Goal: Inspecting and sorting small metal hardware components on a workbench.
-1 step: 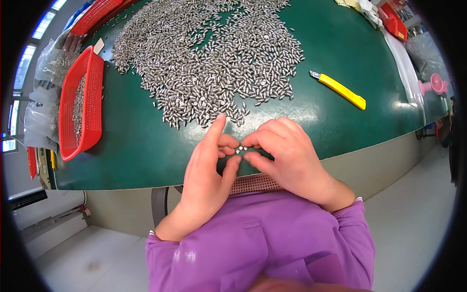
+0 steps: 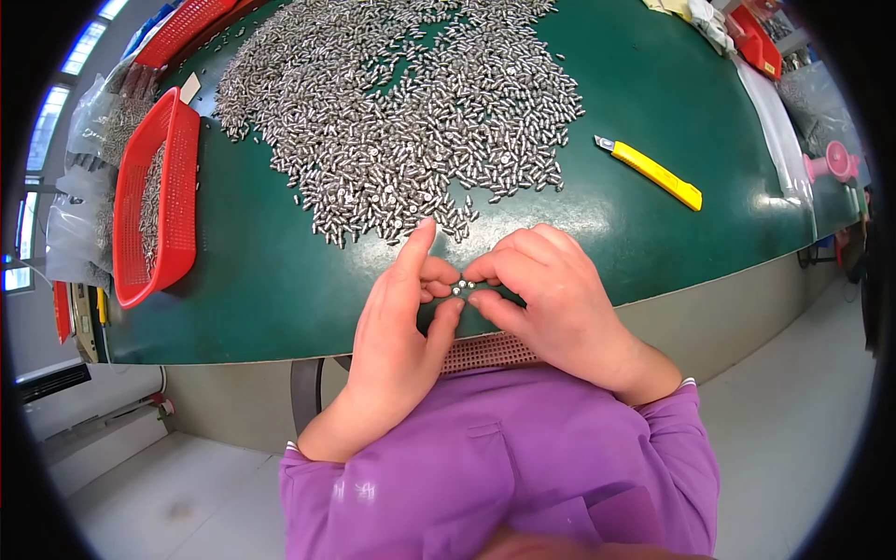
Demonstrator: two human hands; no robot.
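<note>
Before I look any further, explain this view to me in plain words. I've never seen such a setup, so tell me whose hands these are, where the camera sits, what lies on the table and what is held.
There is no machine here: a person in a purple top works bare-handed. A wide fisheye camera on their head looks down, which is why straight edges bend.

On the green table lies a broad heap of small metal parts. Right of it is a yellow cutter knife; to the left, a red basket holds more small parts.

The left hand and right hand meet near the table's edge, pinching a few metal pieces between their fingertips.
</note>
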